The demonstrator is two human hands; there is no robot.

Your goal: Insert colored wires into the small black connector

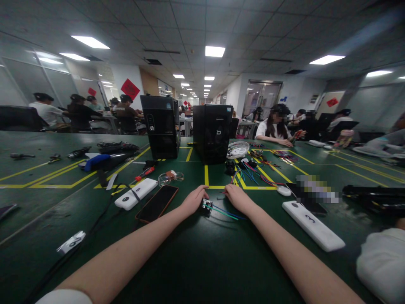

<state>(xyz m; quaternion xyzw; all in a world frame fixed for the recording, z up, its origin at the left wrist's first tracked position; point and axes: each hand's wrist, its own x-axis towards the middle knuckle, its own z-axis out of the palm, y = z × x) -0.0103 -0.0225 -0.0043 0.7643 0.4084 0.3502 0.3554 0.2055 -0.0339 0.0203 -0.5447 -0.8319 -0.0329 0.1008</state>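
Observation:
My left hand (193,200) is closed, its fingertips against a small black-and-white part (208,207) just above the table. Blue and green wires (225,212) trail from that part to the right, under my right forearm. My right hand (238,196) is a short way to the right, fingers bent together in a pinch. Something thin and small shows at its fingertips, too small to name. Beyond the hands, a loose bundle of coloured wires (245,172) lies near a white plastic basket (238,149).
Two black computer towers (160,126) (212,133) stand ahead. Left lie a phone (158,203), a white power bank (136,194), glasses (171,178) and a red screwdriver (145,173). Another white power bank (313,226) lies right. A co-worker (275,126) sits across the table; a white sleeve (384,261) is close right.

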